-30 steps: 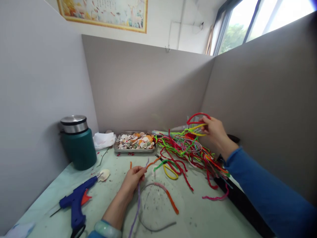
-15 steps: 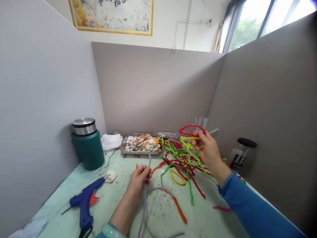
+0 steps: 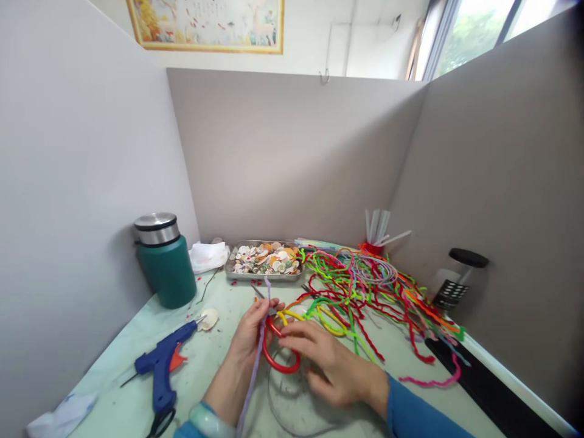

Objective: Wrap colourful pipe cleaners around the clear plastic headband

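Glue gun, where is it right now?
In the head view the blue glue gun lies at lower left, left of the left hand, nozzle beside a pale shell.

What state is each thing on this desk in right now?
Left hand, pinching the lilac stem.
Right hand, fingers on the red loop; grip unclear.
Flask, upright, lid on.
Glue gun, lying on its side.
Tray, full of shells.
Stem pile, loose and tangled.
Jar, upright, lid on.
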The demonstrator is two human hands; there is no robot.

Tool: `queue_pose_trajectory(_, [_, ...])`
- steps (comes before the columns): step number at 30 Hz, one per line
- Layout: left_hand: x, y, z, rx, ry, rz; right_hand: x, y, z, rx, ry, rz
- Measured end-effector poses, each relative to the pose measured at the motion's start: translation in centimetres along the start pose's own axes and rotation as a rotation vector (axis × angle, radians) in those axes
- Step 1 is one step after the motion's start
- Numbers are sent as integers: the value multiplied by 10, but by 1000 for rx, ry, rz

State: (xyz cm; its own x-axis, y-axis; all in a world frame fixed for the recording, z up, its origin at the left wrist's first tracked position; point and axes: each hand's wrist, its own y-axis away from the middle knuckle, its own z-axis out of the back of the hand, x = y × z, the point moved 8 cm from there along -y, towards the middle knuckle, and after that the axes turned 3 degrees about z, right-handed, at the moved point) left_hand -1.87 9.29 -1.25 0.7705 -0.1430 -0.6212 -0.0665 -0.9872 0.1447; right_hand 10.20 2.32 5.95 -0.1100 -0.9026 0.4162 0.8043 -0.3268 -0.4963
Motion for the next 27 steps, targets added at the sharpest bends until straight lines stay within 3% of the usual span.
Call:
queue_pose_trajectory(4, [-4, 0, 6, -81, 6, -31, -35, 13, 20, -230, -11, -219])
queue_pose_trajectory(5, [-6, 0, 7, -101, 18, -41, -47, 16, 22, -231, 20, -271])
queue_pose_trajectory(10, [-6, 0, 6, -104, 5, -32, -98, 24, 24, 124, 374, -292])
queue_pose_trajectory(13, [-4, -1, 6, -102, -7, -42, -129, 32, 52, 133, 608, -552])
queue_pose_trajectory(16, [-5, -2, 8, -111, 1, -55, -118, 22, 63, 28, 630, -604])
queue_pose_trajectory(19, [-6, 0, 3, -56, 7, -61, -88, 2, 41, -144, 112, -516])
queue_pose_trajectory(22, [-9, 4, -6, 45, 21, -85, -77, -5, -7, -106, -682, -648])
queue_pose_trajectory(24, [-11, 7, -13, 110, 24, -91, -70, -6, -26, -148, -1133, -667])
queue_pose_trajectory(27, [-12, 11, -21, 166, 18, -94, -69, -1, -38, -236, -1530, -638])
